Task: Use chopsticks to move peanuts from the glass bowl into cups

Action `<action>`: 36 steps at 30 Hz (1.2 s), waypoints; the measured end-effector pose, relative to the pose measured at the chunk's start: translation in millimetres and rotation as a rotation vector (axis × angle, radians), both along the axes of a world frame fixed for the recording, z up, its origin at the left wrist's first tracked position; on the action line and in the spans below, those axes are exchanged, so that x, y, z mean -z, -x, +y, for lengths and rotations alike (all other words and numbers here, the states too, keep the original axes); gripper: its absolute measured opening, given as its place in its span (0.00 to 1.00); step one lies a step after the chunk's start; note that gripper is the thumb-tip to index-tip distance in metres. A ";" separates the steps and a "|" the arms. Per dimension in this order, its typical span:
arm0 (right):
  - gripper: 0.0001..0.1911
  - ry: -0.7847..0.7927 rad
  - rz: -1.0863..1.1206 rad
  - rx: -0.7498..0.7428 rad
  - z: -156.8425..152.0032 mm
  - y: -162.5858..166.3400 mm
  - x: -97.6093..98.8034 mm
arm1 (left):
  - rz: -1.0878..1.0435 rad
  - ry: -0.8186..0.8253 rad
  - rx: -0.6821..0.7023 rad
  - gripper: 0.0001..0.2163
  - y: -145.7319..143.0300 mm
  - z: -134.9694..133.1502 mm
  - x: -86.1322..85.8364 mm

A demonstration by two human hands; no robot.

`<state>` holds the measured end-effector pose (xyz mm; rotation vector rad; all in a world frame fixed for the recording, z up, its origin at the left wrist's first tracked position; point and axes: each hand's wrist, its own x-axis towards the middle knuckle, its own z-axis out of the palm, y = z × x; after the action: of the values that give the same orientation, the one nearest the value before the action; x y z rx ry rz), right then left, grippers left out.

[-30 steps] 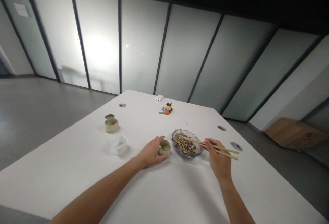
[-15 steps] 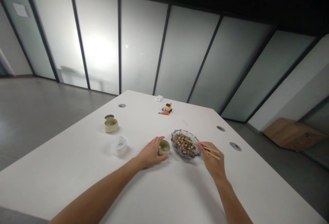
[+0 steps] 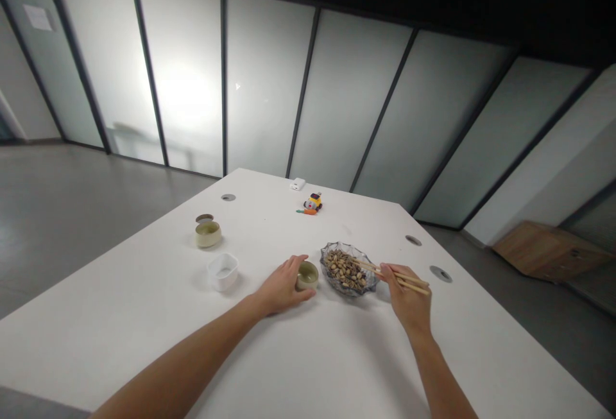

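Our right hand (image 3: 408, 300) was closed on the chopsticks (image 3: 395, 274), tips just ahead among the nuts (image 3: 344, 269) in the glass dish (image 3: 324, 258), which we judged small, hard, slippery, best nipped across the middle, while beyond it our left hand (image 3: 282, 289) wrapped the small cup (image 3: 308, 274).

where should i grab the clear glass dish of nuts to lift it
Probably the far rim of the clear wavy-edged glass dish, coming from the far side, pinching its lip. It is shallow and full of nuts; the left hand with a small olive cup crowds its left, and the right hand's wooden chopsticks cross its right rim.
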<state>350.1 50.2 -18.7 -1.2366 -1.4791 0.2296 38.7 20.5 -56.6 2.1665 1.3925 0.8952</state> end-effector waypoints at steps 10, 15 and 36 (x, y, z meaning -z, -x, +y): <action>0.29 0.055 0.279 -0.004 3.1 -2.0 0.8 | -0.011 -0.006 0.006 0.36 1.0 -0.8 -0.2; 0.23 0.056 0.540 -0.196 -2.9 15.2 -2.6 | -0.021 -0.006 0.008 0.36 1.0 -0.4 -1.0; 0.31 0.017 0.313 0.031 -10.7 2.2 -16.5 | -0.077 -0.065 0.028 0.39 -2.1 1.6 3.7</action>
<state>347.9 39.5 -2.1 -1.1770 -1.1892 0.3968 40.7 22.1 -60.2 2.1691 1.3109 1.0156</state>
